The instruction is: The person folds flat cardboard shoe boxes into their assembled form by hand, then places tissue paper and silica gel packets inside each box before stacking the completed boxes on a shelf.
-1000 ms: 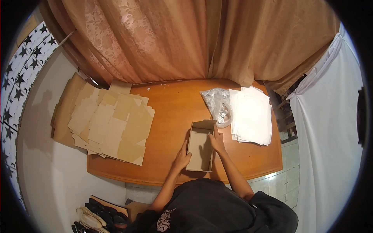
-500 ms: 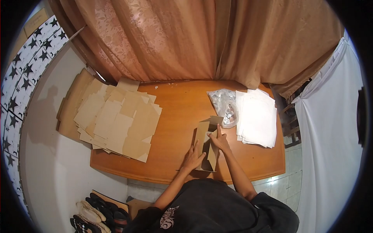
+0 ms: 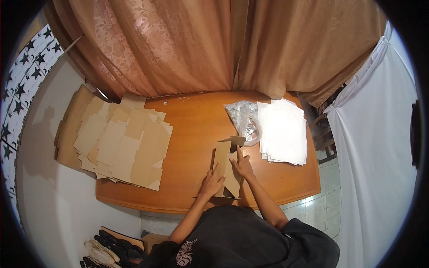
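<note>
A small brown cardboard box (image 3: pixel 220 157) lies on the wooden table in front of me, its far end flap (image 3: pixel 237 139) standing up. A long side flap (image 3: pixel 232 178) is folded inward over much of its opening. My left hand (image 3: pixel 212 183) grips the box's left side near the front, fingers along the wall and thumb over the top. On the right side, my right hand (image 3: pixel 242 165) holds the far part, index finger stretched toward the end flap and thumb at the folded flap's edge.
Flat cardboard pieces (image 3: pixel 129 147) are piled on the table's left. At the right lie a stack of white paper (image 3: pixel 284 131) and a clear plastic bag (image 3: pixel 243 118) with shiny contents. Brown curtains (image 3: pixel 178 44) hang behind; footwear (image 3: pixel 107 250) is at lower left.
The box's right side flap has come down from upright to lie over the opening. Both hands stay on the box. The whole view has shifted slightly.
</note>
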Demonstrator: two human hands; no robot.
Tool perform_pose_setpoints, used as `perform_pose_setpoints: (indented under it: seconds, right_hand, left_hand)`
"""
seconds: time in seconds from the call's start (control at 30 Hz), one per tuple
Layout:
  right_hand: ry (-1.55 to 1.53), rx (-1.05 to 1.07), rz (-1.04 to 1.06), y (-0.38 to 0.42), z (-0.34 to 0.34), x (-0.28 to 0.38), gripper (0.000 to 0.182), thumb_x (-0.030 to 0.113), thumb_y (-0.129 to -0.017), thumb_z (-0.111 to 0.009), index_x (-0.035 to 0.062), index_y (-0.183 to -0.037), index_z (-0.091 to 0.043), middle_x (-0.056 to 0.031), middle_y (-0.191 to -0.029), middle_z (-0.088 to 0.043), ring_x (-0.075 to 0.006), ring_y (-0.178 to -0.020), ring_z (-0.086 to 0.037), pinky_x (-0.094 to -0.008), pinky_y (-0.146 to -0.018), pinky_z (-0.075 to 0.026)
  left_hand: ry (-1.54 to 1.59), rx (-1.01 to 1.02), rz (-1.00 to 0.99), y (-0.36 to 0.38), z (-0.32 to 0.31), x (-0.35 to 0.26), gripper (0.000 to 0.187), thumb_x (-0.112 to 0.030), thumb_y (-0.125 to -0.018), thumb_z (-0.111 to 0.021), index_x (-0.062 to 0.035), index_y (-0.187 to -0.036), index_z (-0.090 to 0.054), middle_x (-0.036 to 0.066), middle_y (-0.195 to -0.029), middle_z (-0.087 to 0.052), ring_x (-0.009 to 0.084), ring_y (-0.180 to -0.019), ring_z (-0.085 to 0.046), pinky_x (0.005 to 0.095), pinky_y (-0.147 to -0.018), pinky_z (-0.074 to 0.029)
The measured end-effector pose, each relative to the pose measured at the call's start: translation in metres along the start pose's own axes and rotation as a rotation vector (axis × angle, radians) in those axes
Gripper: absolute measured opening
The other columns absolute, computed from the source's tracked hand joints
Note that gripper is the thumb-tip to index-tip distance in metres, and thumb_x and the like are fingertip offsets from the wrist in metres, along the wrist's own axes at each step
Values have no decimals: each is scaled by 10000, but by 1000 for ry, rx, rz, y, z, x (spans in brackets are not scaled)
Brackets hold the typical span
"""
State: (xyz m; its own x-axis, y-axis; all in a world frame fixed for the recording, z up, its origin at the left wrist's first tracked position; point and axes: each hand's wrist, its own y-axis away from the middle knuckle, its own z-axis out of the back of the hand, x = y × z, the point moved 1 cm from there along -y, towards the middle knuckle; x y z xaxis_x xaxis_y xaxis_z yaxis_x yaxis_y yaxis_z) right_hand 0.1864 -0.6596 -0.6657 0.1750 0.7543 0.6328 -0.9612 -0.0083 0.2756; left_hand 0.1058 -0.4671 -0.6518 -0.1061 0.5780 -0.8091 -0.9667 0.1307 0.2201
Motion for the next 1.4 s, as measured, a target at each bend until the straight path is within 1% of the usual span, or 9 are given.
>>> perform_pose_setpoints:
  seconds: [0.2, 0.27, 0.37, 0.47, 0.7, 0.9, 1.0, 1.17, 1.4]
  right_hand:
    - [-154, 47, 53, 0, 8, -8, 981, 546, -888, -651, 179, -1608, -97, -428, -1218, -485, -540, -1005, -614, -500, -925, -502]
    - [-399, 143, 120, 18, 23, 7, 1143, 537, -803, -750, -18, -1565, -104, -391, -1387, -432, -501, -1210, -549, -477, -1056, -439]
    - [-277, 235, 241, 30, 20, 1, 1289, 542, -692, -842, -124, -1516, -108, -350, -1506, -331, -462, -1381, -401, -462, -1145, -360]
    - [1, 285, 418, 47, 15, -11, 1288, 492, -670, -881, -39, -1548, -104, -352, -1528, -279, -443, -1394, -381, -478, -1127, -393]
    - [-40, 297, 144, 67, 16, -3, 1275, 345, -652, -930, 99, -1592, -104, -304, -1411, -400, -457, -1287, -456, -492, -1073, -431]
    - [-212, -13, 359, 45, 13, -4, 1041, 278, -722, -891, 77, -1533, -270, -246, -1405, -429, -384, -1261, -499, -463, -987, -523]
    - [-177, 142, 403, 41, 20, 0, 914, 326, -758, -868, 60, -1472, -362, -226, -1434, -404, -363, -1278, -494, -425, -974, -546]
    - [-82, 507, 247, 55, 36, 12, 1480, 652, -522, -900, 51, -1592, -73, -318, -1616, 36, -454, -1509, -46, -514, -1210, -215]
    - [92, 558, 320, 66, 33, 20, 1579, 706, -488, -882, 63, -1586, 54, -392, -1562, 146, -528, -1480, -24, -524, -1199, -239]
  left_hand:
    - [-73, 0, 57, -3, 17, -19, 773, -479, -940, -610, -168, -1564, -276, 303, -1386, -476, 449, -1287, -489, 500, -1065, -411]
    - [-127, -1, 99, -5, 21, -24, 798, -508, -919, -632, -170, -1553, -285, 292, -1375, -491, 445, -1275, -501, 497, -1044, -430]
    - [-171, -59, 70, -9, 20, -19, 796, -537, -897, -630, -224, -1546, -289, 278, -1315, -520, 480, -1161, -571, 534, -968, -488]
    - [-164, -59, 72, -13, 19, -18, 804, -540, -881, -647, -222, -1535, -305, 269, -1273, -544, 474, -1140, -585, 530, -955, -495]
    - [-151, -61, 58, -16, 22, -20, 814, -525, -851, -679, -218, -1519, -329, 260, -1243, -564, 470, -1114, -598, 529, -937, -501]
    - [-193, -131, 33, -19, 30, -27, 800, -498, -844, -682, -219, -1507, -331, 266, -1222, -571, 467, -1084, -615, 533, -912, -510]
    - [-193, -137, 83, -21, 30, -24, 803, -513, -842, -680, -220, -1503, -330, 264, -1224, -570, 465, -1097, -610, 534, -916, -506]
    - [-185, -117, 113, -23, 28, -14, 848, -529, -836, -697, -195, -1515, -313, 255, -1230, -555, 457, -1098, -611, 532, -914, -507]
    - [-310, -91, 164, -21, 25, -30, 873, -488, -810, -745, -177, -1513, -331, 254, -1298, -519, 443, -1170, -572, 522, -938, -502]
